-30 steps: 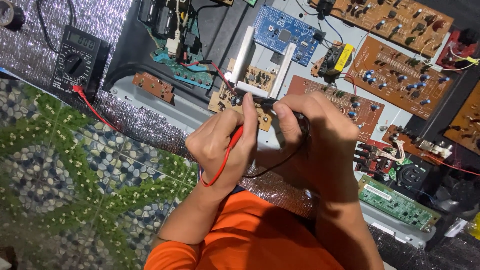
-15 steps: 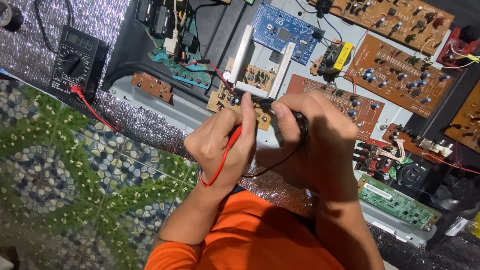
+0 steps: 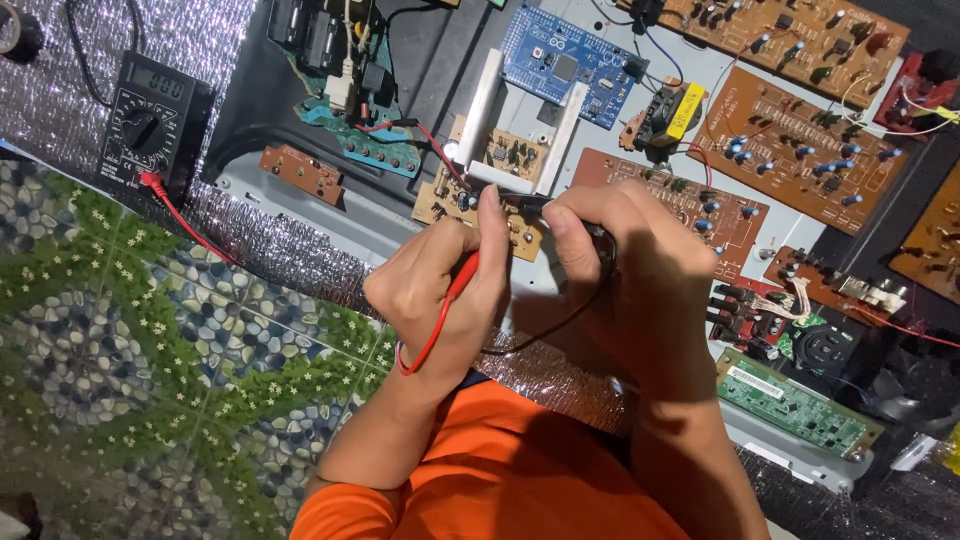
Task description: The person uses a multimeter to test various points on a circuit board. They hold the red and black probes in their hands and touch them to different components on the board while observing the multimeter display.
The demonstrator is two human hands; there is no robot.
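A person in an orange shirt leans over a cluttered counter (image 3: 300,255) of circuit boards. At the frame's centre, the left hand (image 3: 440,290) pinches a red probe (image 3: 455,290) like a pen, and the right hand (image 3: 630,270) is closed around a black probe (image 3: 520,203). Both tips rest on a small tan board (image 3: 490,190) just above the hands. Red wire runs to a black meter (image 3: 150,120) at upper left. This looks like a measuring step; next, the tips likely need holding steady while the meter is read. A blue board (image 3: 565,60) lies at top centre.
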